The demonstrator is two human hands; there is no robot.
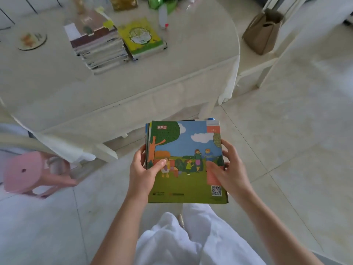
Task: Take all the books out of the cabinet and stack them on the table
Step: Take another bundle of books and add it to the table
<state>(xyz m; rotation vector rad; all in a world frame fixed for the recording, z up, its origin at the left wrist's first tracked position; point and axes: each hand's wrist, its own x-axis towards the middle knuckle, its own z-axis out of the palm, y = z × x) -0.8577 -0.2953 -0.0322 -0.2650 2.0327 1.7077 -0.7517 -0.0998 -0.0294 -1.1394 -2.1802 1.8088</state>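
Note:
I hold a thin bundle of picture books point(186, 180) flat in front of me, over the floor and short of the table. The top cover shows a green meadow, a tree and cartoon figures. My left hand point(142, 173) grips the bundle's left edge with the thumb on the cover. My right hand point(228, 169) grips its right edge the same way. On the table point(57, 88) stands a tall stack of books point(99, 46), and beside it a lower pile topped by a yellow-green book point(142, 36). The cabinet is out of view.
A white bottle with a red cap point(163, 16), a round coaster point(32, 40) and packets lie at the table's far side. A brown bag point(264, 31) sits on a white chair to the right. A pink stool point(28, 174) stands on the tiled floor at left.

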